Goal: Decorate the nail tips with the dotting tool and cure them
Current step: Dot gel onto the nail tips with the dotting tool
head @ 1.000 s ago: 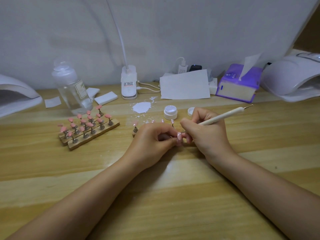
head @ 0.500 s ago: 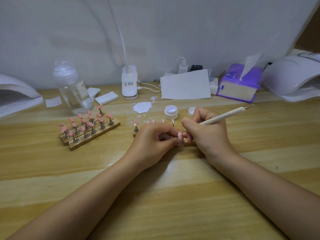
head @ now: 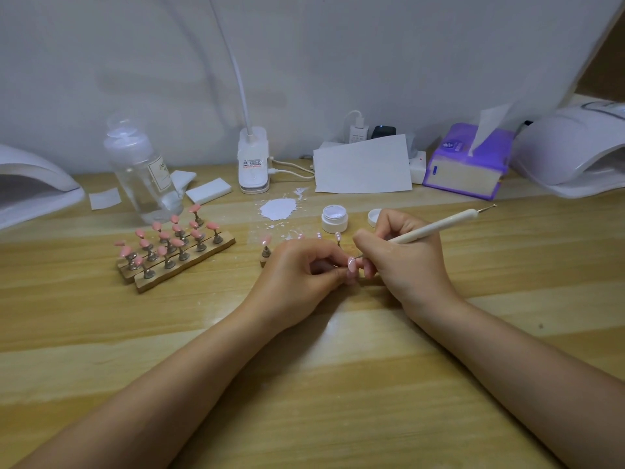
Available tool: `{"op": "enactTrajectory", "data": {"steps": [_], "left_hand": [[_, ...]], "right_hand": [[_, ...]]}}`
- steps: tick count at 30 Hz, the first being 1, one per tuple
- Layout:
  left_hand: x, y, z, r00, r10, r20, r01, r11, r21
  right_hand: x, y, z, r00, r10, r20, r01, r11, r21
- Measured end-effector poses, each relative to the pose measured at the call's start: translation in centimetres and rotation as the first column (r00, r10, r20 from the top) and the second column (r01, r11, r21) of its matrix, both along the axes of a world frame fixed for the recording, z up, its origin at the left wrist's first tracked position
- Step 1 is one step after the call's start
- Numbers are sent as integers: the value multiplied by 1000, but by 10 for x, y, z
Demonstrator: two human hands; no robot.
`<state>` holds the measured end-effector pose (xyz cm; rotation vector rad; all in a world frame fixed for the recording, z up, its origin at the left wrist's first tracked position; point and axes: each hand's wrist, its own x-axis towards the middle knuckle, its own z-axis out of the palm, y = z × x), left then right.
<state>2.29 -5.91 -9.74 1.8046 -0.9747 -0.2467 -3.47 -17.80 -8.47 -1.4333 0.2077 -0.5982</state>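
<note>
Nothing shifting since before: left hand pinching small pink nail tip; right hand gripping white dotting tool, its point touching that tip, near open white gel pot.

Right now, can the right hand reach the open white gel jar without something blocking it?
Probably yes. The right hand holds the dotting tool, and the white gel jar stands uncapped just beyond the hands, with only bare table between. The left hand stays lower, out of that path.
</note>
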Motion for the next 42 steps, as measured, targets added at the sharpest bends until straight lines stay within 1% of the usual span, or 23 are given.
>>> {"op": "enactTrajectory", "data": {"steps": [8, 25, 30, 34, 37, 40, 42], "left_hand": [[-1, 0, 0, 1000, 13, -17, -13, 1000, -7], [-1, 0, 1, 1000, -1, -27, 1, 1000, -13], [-1, 0, 1, 1000, -2, -29, 2, 1000, -15], [-1, 0, 1, 999, 0, -37, -1, 1000, -12], [-1, 0, 2, 999, 3, -37, -3, 1000, -16], [-1, 0, 2, 999, -3, -35, 2, 1000, -14], [-1, -1, 1, 999, 0, -37, 0, 1000, -14]], "right_hand": [[-2, 0, 1, 1000, -13, 8, 13, 999, 33], [-3, 2, 3, 1000, 25, 1, -25, 999, -21], [-2, 2, 2, 1000, 20, 3, -20, 1000, 4], [-2, 2, 3, 1000, 28, 1, -28, 999, -36], [-2, 2, 3, 1000, 23, 7, -23, 1000, -13], [-2, 2, 2, 1000, 30, 5, -30, 999, -27], [-2, 2, 2, 1000, 24, 12, -24, 1000, -3]]}}
